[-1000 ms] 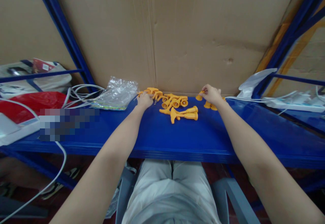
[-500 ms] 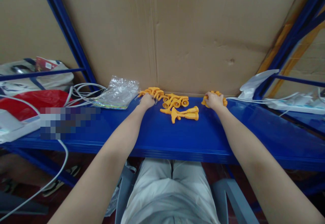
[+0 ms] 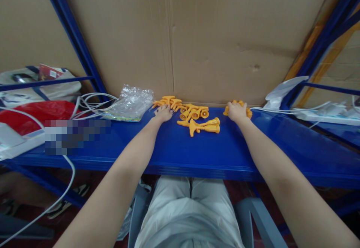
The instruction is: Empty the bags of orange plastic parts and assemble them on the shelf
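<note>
Orange pieces (image 3: 213, 128), over six, lie by two hands (image 3: 163, 113) (image 3: 237, 111).

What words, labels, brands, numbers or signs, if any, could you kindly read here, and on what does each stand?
None can be read.
White label on the red packet: too small and blurred.
Dark marks on the tote bag: too blurred to tell whether they are lettering.
Yellow pieces: no lettering visible.
</note>
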### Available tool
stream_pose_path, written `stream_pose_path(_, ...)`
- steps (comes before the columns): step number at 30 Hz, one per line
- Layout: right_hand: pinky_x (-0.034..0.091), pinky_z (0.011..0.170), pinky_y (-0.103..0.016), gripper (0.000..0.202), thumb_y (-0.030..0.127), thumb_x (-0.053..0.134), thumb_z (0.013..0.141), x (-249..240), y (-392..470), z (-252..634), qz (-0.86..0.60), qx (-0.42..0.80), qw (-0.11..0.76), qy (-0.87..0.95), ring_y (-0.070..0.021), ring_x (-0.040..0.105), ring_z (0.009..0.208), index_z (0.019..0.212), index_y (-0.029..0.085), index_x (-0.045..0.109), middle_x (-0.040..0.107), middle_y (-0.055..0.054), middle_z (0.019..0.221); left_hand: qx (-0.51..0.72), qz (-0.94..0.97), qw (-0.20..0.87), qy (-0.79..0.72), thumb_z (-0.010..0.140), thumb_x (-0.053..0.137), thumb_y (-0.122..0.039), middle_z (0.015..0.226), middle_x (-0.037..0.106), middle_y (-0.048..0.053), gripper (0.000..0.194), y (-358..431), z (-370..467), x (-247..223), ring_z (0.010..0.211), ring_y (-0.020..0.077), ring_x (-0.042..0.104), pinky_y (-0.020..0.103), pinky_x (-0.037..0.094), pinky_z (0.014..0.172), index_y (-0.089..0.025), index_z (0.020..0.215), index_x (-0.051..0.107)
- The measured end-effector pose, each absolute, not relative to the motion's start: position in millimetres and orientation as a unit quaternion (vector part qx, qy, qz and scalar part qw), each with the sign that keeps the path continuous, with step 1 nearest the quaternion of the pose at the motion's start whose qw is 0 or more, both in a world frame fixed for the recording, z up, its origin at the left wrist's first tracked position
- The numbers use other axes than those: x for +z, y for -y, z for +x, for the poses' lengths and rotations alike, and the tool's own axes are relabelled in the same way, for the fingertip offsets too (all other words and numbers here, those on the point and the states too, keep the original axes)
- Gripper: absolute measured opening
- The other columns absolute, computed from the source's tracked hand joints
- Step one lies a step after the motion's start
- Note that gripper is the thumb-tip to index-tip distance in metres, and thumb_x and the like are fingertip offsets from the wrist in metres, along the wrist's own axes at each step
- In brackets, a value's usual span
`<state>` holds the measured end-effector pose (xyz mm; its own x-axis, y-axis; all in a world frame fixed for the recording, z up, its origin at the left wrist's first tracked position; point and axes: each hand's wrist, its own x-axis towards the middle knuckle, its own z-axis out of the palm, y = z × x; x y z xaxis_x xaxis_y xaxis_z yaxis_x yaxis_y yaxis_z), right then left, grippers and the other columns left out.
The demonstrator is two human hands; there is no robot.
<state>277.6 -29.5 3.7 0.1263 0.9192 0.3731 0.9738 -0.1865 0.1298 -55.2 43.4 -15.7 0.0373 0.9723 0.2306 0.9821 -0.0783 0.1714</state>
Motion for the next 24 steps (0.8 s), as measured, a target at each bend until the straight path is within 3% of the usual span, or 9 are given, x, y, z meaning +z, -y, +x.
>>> stream_pose_path(8, 0.025, 0.114, -0.06, 0.041, 0.018, 0.04, 0.094, 13.8, 33.4, 260.4, -0.713, -0.227, 0.114, 0.654, -0.0332, 0.056, 0.127, 0.128, 0.012, 0.062, 0.064, -0.021, 0.134, -0.181, -0.727, 0.046, 0.661, 0.101, 0.033, -0.037, 0.166, 0.036, 0.01, 0.054, -30.7, -49.1, -6.4, 0.15, 0.0356, 0.033, 0.059, 0.031, 0.119, -0.026, 0.15, 0.051)
stream_pose_path(12, 0.04, 0.105, -0.05, 0.039, 0.027, 0.039, 0.098, 31.9, 40.8, 241.5, -0.704, -0.174, 0.122, 0.677, -0.0316, 0.064, 0.117, 0.117, 0.016, 0.071, 0.073, -0.018, 0.12, -0.211, -0.749, 0.061, 0.626, 0.101, 0.036, -0.036, 0.164, 0.04, 0.008, 0.049, -27.5, -43.9, -0.9, 0.15, 0.0342, 0.033, 0.06, 0.03, 0.119, -0.028, 0.144, 0.057)
stream_pose_path(18, 0.052, 0.084, -0.036, 0.03, 0.044, 0.06, 0.092, 46.5, 46.6, 225.5, -0.671, -0.068, 0.073, 0.734, -0.0294, 0.071, 0.103, 0.103, 0.023, 0.079, 0.078, -0.011, 0.105, -0.235, -0.812, 0.097, 0.526, 0.096, 0.046, -0.031, 0.159, 0.046, 0.01, 0.044, -16.1, -29.9, 8.3, 0.147, 0.033, 0.038, 0.055, 0.033, 0.117, -0.022, 0.136, 0.065)
stream_pose_path(21, 0.053, 0.077, -0.033, 0.032, 0.051, 0.068, 0.088, 44.9, 45.8, 224.0, -0.643, 0.028, 0.015, 0.765, -0.0254, 0.073, 0.086, 0.096, 0.023, 0.08, 0.079, -0.008, 0.093, -0.243, -0.868, 0.1, 0.422, 0.095, 0.05, -0.034, 0.145, 0.06, 0.012, 0.037, -6.0, -18.2, 13.3, 0.136, 0.0298, 0.051, 0.046, 0.04, 0.112, -0.018, 0.117, 0.075)
stream_pose_path(24, 0.054, 0.075, -0.033, 0.04, 0.058, 0.071, 0.082, 39.2, 40.6, 227.0, -0.627, 0.07, 0.001, 0.776, -0.0242, 0.072, 0.079, 0.096, 0.021, 0.08, 0.078, -0.007, 0.086, -0.215, -0.92, 0.059, 0.323, 0.094, 0.053, -0.045, 0.106, 0.076, 0.011, 0.039, 5.7, -4.1, 16.6, 0.1, 0.0235, 0.069, 0.035, 0.05, 0.091, -0.016, 0.092, 0.078)
